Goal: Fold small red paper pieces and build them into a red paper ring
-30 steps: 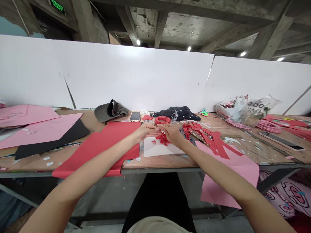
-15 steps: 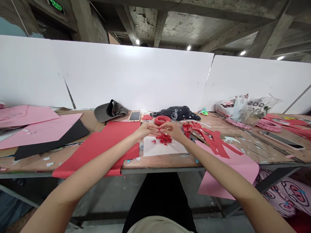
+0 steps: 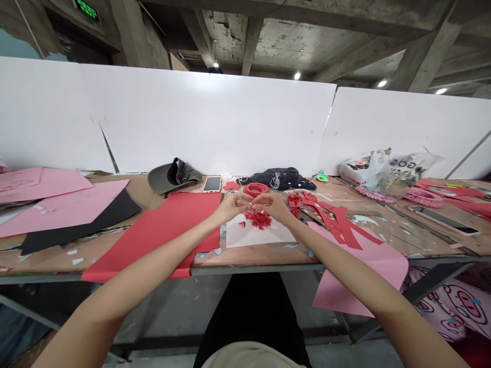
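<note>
- Two bare hands meet above the middle of the table [image 3: 383,237], raised off its surface, apparently to leave the fingers free.
- The left hand [image 3: 233,206] and right hand [image 3: 271,207] are each pinched, thumb against fingers, almost tip to tip; whatever they pinch is too small to tell.
- Just below them, a pile of red paper scraps [image 3: 259,220] sits on a white board [image 3: 261,236], probably placed there to keep the bits together.
- Above the hands, a coil of red paper [image 3: 255,189] lies within easy reach.
- Left of the board lies a red sheet [image 3: 164,230]; to the right, red paper strips [image 3: 345,230] cross a pink sheet [image 3: 356,286] hanging over the table's front edge.
</note>
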A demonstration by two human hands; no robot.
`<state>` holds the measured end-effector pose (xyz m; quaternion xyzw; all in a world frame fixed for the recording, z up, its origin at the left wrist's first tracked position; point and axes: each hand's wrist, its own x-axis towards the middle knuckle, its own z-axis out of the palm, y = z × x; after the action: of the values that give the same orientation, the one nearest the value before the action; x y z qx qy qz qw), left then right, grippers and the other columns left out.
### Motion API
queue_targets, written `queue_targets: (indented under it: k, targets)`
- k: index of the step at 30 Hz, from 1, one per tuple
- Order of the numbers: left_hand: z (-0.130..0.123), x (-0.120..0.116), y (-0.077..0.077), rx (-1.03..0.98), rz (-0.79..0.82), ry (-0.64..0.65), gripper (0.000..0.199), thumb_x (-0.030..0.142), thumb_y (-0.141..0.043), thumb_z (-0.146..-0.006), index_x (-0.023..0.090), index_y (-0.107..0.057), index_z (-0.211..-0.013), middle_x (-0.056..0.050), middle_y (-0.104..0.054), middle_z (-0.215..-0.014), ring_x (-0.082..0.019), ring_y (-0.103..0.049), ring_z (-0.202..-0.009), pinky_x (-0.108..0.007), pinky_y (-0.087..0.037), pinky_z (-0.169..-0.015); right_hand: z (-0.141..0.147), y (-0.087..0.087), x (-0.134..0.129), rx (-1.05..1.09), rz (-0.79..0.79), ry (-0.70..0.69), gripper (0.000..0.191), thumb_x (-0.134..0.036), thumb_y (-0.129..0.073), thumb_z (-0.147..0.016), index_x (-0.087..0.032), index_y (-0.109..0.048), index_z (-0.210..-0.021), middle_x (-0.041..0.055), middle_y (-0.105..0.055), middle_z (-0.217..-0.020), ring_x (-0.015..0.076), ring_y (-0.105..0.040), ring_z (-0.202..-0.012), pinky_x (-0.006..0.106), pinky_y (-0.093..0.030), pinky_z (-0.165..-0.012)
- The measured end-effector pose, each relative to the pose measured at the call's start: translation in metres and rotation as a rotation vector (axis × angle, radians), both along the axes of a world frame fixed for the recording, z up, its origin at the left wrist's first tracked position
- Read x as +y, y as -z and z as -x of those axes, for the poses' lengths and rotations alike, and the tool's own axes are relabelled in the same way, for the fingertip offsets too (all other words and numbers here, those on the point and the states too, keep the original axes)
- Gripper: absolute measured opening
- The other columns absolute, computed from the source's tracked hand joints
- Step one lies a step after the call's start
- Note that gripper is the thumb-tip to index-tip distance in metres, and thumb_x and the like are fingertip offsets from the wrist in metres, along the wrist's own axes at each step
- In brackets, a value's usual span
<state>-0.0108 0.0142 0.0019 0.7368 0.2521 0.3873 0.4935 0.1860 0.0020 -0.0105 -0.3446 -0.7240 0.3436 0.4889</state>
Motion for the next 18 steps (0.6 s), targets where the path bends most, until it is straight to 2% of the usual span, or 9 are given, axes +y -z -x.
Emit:
queue_targets:
  k: [6, 10, 18]
  targets:
    - [-0.0027, -0.0049, 0.0026, -0.001, -0.141, -0.066, 0.026, 0.022, -0.065, -0.079, 0.012, -0.06, -0.104, -0.008, -0.074, -0.08, -0.022, -0.073, -0.077, -0.031, -0.057, -0.069, 0.0026, -0.0029, -0.0056, 0.137, 0.126, -0.012, 0.031, -0.041, -0.081, -0.061, -0.016, -0.071, -0.078, 0.0034, -0.07, -0.071, 0.0135, -0.062, -0.06, 0.028, -0.051, -0.062]
    - [-0.0041, -0.005, 0.0049, 0.048, -0.208, -0.106, 0.021, 0.022, -0.062, -0.081, 0.015, -0.059, -0.101, -0.006, -0.072, -0.078, -0.021, -0.073, -0.075, -0.029, -0.056, -0.067, 0.0036, -0.0037, -0.0085, 0.148, 0.172, 0.017, 0.034, -0.042, -0.081, -0.06, -0.015, -0.072, -0.078, 0.0022, -0.069, -0.067, 0.0108, -0.057, -0.055, 0.025, -0.046, -0.057]
    - [-0.0058, -0.0027, 0.0032, -0.069, 0.039, 0.021, 0.03, 0.029, -0.069, -0.079, 0.014, -0.061, -0.105, -0.01, -0.074, -0.093, -0.023, -0.073, -0.087, -0.036, -0.057, -0.081, 0.0018, -0.004, -0.0068, 0.109, 0.171, 0.04, 0.034, -0.042, -0.083, -0.057, -0.015, -0.07, -0.074, 0.0008, -0.065, -0.062, 0.0111, -0.055, -0.055, 0.026, -0.045, -0.057]
